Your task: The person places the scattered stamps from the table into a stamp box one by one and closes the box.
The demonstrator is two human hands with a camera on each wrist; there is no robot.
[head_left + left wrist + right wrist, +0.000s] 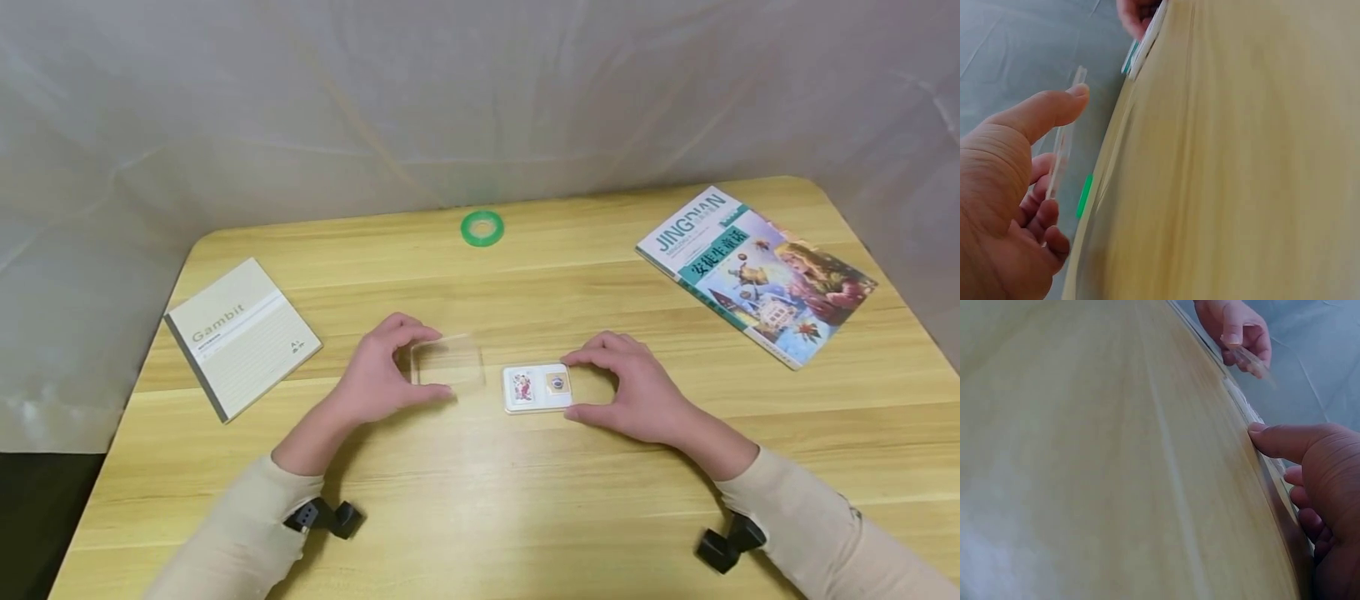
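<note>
Between thumb and fingers, my left hand holds a clear plastic cover by its left part, raised above the table in the left wrist view. To its right lies a small flat display case with a white insert, a stamp-like picture on the left and a small round emblem in a tan square on the right. My right hand grips this case at its right end, thumb on the near edge and fingers on the far edge. The cover and the case are apart.
A Gambit notebook lies at the left of the wooden table. Near the back edge sits a green tape roll. On the right is an illustrated magazine-like book. A pale sheet hangs behind the table.
</note>
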